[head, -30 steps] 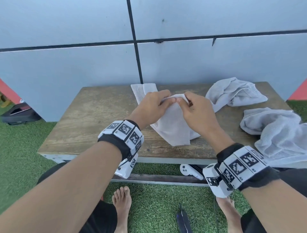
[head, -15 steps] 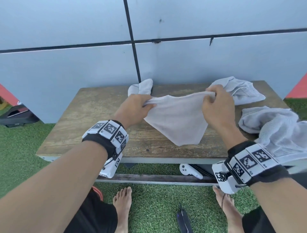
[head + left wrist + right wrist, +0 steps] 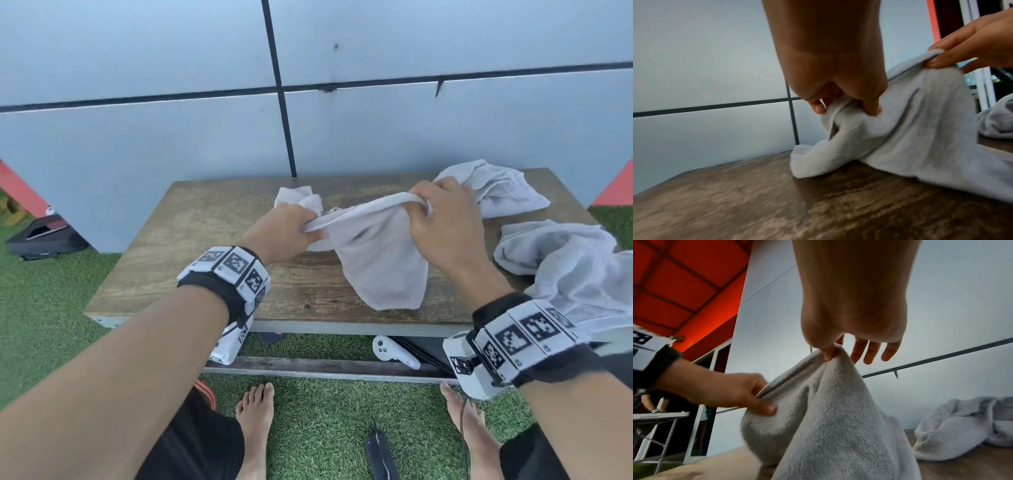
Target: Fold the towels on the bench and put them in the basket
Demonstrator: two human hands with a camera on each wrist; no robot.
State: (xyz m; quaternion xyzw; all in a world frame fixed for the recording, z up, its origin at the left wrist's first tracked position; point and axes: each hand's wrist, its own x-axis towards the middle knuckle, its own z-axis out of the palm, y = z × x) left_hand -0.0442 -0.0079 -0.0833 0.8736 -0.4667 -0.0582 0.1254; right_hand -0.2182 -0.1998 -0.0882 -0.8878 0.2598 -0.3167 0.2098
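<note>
My wristbands (image 3: 236,270) carry only black-and-white square codes, no words I can read. Over the bench (image 3: 191,260), my left hand (image 3: 281,233) pinches one end of the grey towel (image 3: 380,260) and my right hand (image 3: 442,233) pinches the other, hands apart, the cloth sagging onto the wood. Two crumpled towels (image 3: 565,270) lie toward the bench's right end.

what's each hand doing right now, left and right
Left hand: closed, pinching the left end of the towel.
Right hand: thumb and forefinger pinching the towel's right end, other fingers loose.
</note>
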